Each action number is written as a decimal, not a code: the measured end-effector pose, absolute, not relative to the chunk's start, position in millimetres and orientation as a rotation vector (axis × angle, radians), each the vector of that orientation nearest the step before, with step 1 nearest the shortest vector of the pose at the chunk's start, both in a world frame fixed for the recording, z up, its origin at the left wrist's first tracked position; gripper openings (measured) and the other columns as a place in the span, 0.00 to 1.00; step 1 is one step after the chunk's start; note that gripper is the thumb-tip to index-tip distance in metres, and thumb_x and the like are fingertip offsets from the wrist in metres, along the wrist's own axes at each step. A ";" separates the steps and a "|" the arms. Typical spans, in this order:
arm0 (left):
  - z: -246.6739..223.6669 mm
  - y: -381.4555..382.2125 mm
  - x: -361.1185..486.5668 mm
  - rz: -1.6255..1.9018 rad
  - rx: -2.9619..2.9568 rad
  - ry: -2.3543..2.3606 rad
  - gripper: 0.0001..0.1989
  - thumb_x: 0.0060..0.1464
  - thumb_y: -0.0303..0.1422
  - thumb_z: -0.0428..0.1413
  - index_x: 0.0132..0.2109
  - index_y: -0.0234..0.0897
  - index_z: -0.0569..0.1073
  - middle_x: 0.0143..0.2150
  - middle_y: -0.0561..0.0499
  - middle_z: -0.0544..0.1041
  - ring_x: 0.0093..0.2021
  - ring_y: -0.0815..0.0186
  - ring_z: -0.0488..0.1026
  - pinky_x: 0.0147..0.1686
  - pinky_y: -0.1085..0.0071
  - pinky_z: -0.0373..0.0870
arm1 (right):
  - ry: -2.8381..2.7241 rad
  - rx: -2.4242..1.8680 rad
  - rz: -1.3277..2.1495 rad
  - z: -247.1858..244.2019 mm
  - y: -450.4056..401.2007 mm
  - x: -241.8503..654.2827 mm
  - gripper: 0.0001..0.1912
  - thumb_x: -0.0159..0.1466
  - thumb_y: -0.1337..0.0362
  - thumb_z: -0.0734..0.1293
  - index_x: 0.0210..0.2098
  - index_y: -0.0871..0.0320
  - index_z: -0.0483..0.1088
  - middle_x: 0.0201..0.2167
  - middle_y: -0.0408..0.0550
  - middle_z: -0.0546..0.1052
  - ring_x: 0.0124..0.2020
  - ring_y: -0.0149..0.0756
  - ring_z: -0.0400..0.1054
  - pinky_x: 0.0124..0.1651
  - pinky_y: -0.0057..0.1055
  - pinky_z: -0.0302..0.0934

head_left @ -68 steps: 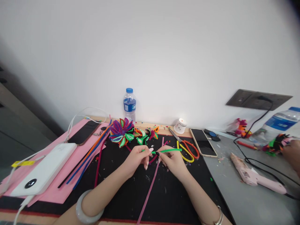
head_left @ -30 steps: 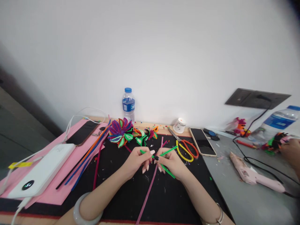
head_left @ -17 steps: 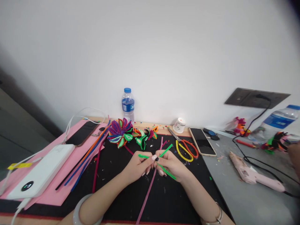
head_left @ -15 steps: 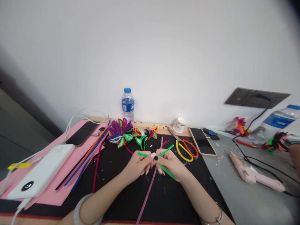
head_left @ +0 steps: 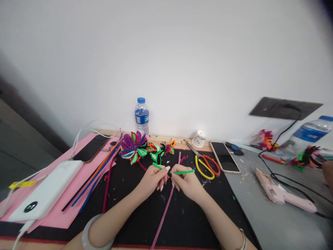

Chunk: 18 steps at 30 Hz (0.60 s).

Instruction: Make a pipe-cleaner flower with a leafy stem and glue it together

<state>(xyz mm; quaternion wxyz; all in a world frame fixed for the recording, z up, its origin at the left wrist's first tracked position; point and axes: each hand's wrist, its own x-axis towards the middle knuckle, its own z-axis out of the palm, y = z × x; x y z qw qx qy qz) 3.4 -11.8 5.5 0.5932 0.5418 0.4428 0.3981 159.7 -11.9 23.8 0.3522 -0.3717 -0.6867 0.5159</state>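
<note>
A green pipe cleaner (head_left: 184,172) is pinched where my two hands meet, above the black mat (head_left: 130,222). My left hand (head_left: 153,178) is closed on it, and a short green end sticks up beyond the fingers. My right hand (head_left: 186,180) pinches it from the other side, with a longer green end lying over the knuckles toward the right. The bend between the fingertips is hidden. Under the hands a pink pipe cleaner (head_left: 163,218) runs across the mat. Just behind are green and orange pipe-cleaner pieces (head_left: 156,154).
Scissors (head_left: 206,166) with yellow and orange handles lie right of my hands, beside a phone (head_left: 225,157) and a paper cup (head_left: 199,139). A pipe-cleaner flower (head_left: 133,146) and a bottle (head_left: 142,118) stand behind. Left is a power bank (head_left: 47,191); far right, a glue gun (head_left: 281,194).
Two green ends crossed at my right hand before; now one shows there, lying flatter. The end that pointed down over the right hand is out of sight. My fingertips have shifted slightly.
</note>
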 end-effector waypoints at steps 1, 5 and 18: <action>7.3 -12.7 2.7 0.923 1.316 1.011 0.22 0.53 0.43 0.47 0.18 0.32 0.64 0.10 0.58 0.58 0.09 0.77 0.53 0.12 0.79 0.48 | -1.670 -0.942 1.500 23.2 -10.8 160.2 0.12 0.60 0.58 0.61 0.25 0.59 0.62 0.15 0.37 0.64 0.13 0.23 0.54 0.17 0.22 0.48; 17.0 -17.9 -0.1 0.925 1.590 0.941 0.15 0.53 0.40 0.50 0.27 0.32 0.67 0.18 0.58 0.61 0.15 0.78 0.56 0.15 0.80 0.50 | -1.347 -0.863 1.933 21.6 -7.6 163.9 0.14 0.56 0.56 0.66 0.25 0.61 0.63 0.12 0.36 0.63 0.11 0.21 0.53 0.14 0.20 0.46; 5.2 -18.8 -0.1 0.974 1.464 0.957 0.20 0.55 0.41 0.48 0.21 0.32 0.64 0.14 0.59 0.58 0.14 0.78 0.55 0.15 0.79 0.50 | -1.384 -0.790 1.825 21.7 -8.7 161.2 0.10 0.56 0.61 0.66 0.26 0.61 0.64 0.15 0.38 0.68 0.11 0.22 0.57 0.14 0.19 0.49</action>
